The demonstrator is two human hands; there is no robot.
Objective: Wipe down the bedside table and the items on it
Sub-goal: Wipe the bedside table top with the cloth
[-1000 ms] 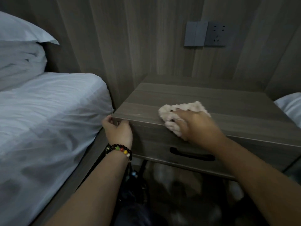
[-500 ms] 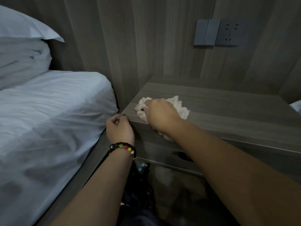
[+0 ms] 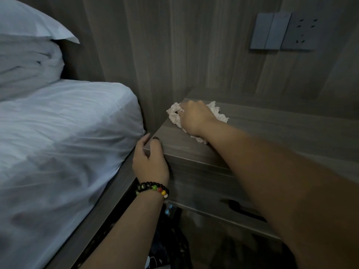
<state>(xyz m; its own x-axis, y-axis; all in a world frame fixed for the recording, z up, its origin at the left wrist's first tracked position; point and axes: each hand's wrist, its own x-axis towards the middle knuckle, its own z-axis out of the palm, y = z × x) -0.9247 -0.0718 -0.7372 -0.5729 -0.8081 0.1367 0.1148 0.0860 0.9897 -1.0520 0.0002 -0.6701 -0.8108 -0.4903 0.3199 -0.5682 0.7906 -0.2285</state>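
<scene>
The grey wood-grain bedside table fills the centre and right of the head view, with a drawer and dark slot handle on its front. A crumpled cream cloth lies on the top near its far left corner. My right hand presses down on the cloth, fingers closed over it. My left hand, with a beaded bracelet on the wrist, grips the table's front left corner. No loose items show on the top.
A bed with a white sheet and stacked pillows stands close on the left, with a narrow gap to the table. A wood-panel wall behind carries a switch and socket plate. Dark, blurred things lie on the floor under the table.
My right hand has slid the cloth from the front middle of the top leftward and then back toward the far left corner. My left hand has stayed on the front left corner.
</scene>
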